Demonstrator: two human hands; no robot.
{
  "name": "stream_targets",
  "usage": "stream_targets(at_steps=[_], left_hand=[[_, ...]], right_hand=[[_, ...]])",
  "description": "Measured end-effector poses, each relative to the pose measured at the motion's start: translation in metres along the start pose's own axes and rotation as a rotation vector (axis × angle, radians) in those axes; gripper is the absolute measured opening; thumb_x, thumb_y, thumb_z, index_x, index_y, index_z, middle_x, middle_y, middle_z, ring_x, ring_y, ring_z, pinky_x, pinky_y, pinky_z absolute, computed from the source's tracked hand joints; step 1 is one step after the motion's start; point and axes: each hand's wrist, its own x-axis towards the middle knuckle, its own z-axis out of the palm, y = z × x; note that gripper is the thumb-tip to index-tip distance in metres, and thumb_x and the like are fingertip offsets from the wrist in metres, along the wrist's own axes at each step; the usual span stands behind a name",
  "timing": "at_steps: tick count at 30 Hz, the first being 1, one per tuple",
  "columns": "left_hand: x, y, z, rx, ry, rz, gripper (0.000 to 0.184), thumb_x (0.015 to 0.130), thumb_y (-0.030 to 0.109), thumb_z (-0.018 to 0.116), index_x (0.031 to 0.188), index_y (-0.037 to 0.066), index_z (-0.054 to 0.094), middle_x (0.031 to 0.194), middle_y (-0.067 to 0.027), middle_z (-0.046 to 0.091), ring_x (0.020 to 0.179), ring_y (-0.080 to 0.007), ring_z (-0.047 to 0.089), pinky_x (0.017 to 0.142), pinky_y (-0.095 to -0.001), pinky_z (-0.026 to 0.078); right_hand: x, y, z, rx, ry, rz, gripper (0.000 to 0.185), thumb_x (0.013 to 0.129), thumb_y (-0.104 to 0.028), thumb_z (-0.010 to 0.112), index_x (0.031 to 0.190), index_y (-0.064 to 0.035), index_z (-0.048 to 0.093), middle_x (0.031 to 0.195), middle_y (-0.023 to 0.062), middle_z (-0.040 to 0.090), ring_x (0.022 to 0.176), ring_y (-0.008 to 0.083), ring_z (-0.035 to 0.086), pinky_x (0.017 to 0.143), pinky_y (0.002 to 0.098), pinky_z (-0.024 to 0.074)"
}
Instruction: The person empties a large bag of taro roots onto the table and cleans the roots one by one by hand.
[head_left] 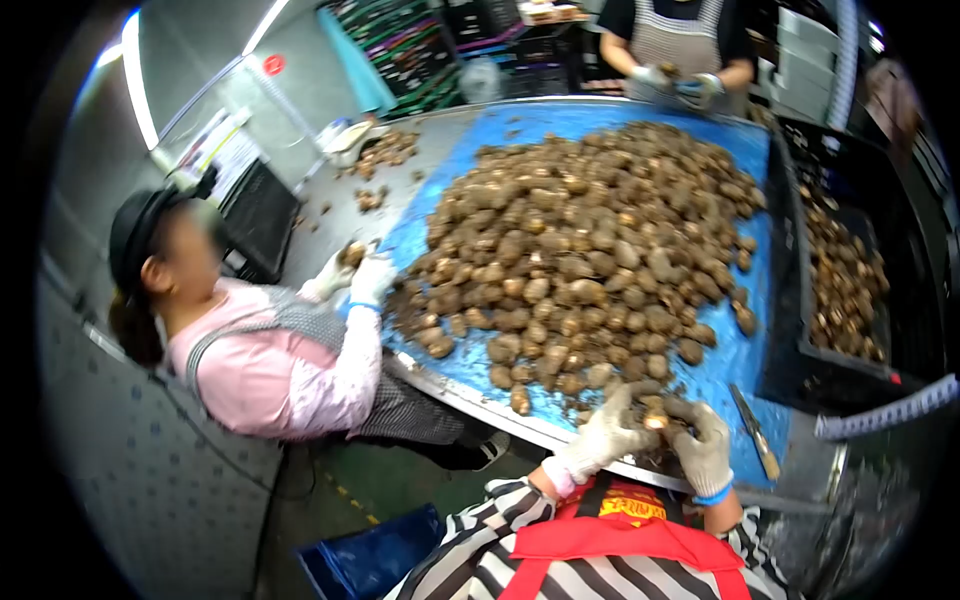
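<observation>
A large heap of brown, earthy taro corms (575, 265) covers most of the blue plastic sheet (480, 130). At the near edge of the heap, both my hands are in pale work gloves. My left hand (608, 435) has its fingers curled against the left side of a taro corm (655, 419) with a pale patch. Closed around the right side of that corm is my right hand (703, 448); its fingers partly hide what they hold. A knife (754, 432) with a wooden handle lies just right of my right hand.
Black crates stand on the right, one holding more corms (845, 280). A co-worker in pink (270, 360) handles a corm at the left; another (680, 50) works at the far side. Small corms (388, 150) lie on the metal table. A blue container (375, 555) is below left.
</observation>
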Motion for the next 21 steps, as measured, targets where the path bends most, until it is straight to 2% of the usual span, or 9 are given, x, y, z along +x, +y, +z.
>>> stream_targets(at_steps=[1,3,6,10,13,14,17,18,21], left_hand=[[-0.002,0.008,0.004,-0.101,-0.021,-0.02,0.065,0.085,0.006,0.076,0.143,0.003,0.046,0.121,-0.0107,0.062,0.1,-0.0136,0.064,0.085,-0.0293,0.055],[-0.007,0.019,0.002,-0.047,-0.053,-0.105,0.067,0.084,0.01,0.078,0.142,0.002,0.046,0.125,-0.0095,0.061,0.109,-0.015,0.061,0.092,-0.0302,0.053],[-0.005,0.007,0.003,-0.167,-0.062,-0.042,0.068,0.086,0.012,0.078,0.144,0.001,0.044,0.127,-0.0091,0.058,0.116,-0.0153,0.057,0.097,-0.0307,0.05],[-0.004,0.005,0.0,-0.337,-0.04,0.011,0.074,0.085,0.01,0.078,0.148,0.003,0.041,0.132,-0.0091,0.056,0.12,-0.0161,0.055,0.099,-0.0304,0.049],[0.001,0.013,-0.002,-0.321,-0.052,-0.018,0.081,0.083,0.006,0.078,0.153,0.005,0.037,0.137,-0.0094,0.054,0.121,-0.0162,0.056,0.095,-0.0298,0.051],[0.003,0.005,-0.001,-0.265,-0.061,-0.02,0.082,0.083,0.006,0.078,0.154,0.005,0.037,0.136,-0.0113,0.055,0.123,-0.0192,0.056,0.099,-0.0319,0.05],[0.007,-0.003,-0.005,0.01,-0.093,0.02,0.077,0.084,0.01,0.078,0.151,0.005,0.042,0.136,-0.0124,0.057,0.124,-0.0218,0.056,0.103,-0.0339,0.048],[0.004,0.01,-0.005,0.226,-0.094,0.036,0.075,0.082,0.014,0.079,0.148,0.004,0.046,0.135,-0.0135,0.059,0.123,-0.0216,0.056,0.103,-0.0342,0.047],[0.002,0.02,-0.003,0.364,-0.093,0.055,0.071,0.079,0.022,0.08,0.143,0.004,0.052,0.126,-0.0129,0.063,0.116,-0.0207,0.06,0.1,-0.0332,0.048]], right_hand=[[-0.006,0.005,0.004,0.139,-0.017,0.306,0.024,0.076,0.003,0.066,0.099,0.0011,0.072,0.09,0.0161,0.068,0.084,0.0326,0.067,0.074,0.0388,0.0534],[-0.007,0.011,0.009,0.249,0.015,0.353,0.025,0.078,0.004,0.06,0.1,0.0023,0.071,0.089,0.0175,0.068,0.082,0.0322,0.067,0.074,0.0379,0.0533],[-0.004,0.044,0.011,-0.312,-0.081,0.094,0.027,0.078,0.006,0.055,0.1,0.0035,0.071,0.093,0.0185,0.07,0.084,0.0297,0.068,0.076,0.0365,0.0536],[0.005,0.035,0.001,0.265,-0.175,0.607,0.031,0.085,0.005,0.054,0.114,0.0061,0.067,0.108,0.0159,0.071,0.097,0.0193,0.067,0.083,0.0332,0.0532],[0.007,0.002,0.008,0.624,-0.061,0.627,0.034,0.088,0.004,0.055,0.119,0.0049,0.067,0.107,0.0157,0.071,0.096,0.0182,0.066,0.083,0.0322,0.053],[0.007,-0.007,0.012,0.515,0.027,0.529,0.033,0.085,0.005,0.055,0.115,0.0047,0.071,0.105,0.017,0.071,0.093,0.0208,0.066,0.085,0.0321,0.0527],[-0.001,0.011,0.006,0.375,-0.006,0.51,0.033,0.083,0.006,0.056,0.111,0.0061,0.071,0.104,0.0167,0.071,0.093,0.0223,0.066,0.086,0.0328,0.0523],[0.0,0.01,0.003,0.334,0.0,0.456,0.029,0.081,0.006,0.055,0.105,0.0069,0.072,0.1,0.017,0.071,0.09,0.0253,0.067,0.085,0.0347,0.0525],[0.011,-0.004,-0.005,0.167,-0.064,0.315,0.026,0.08,0.006,0.055,0.099,0.0049,0.072,0.094,0.0175,0.07,0.085,0.0279,0.066,0.08,0.0366,0.0522]])
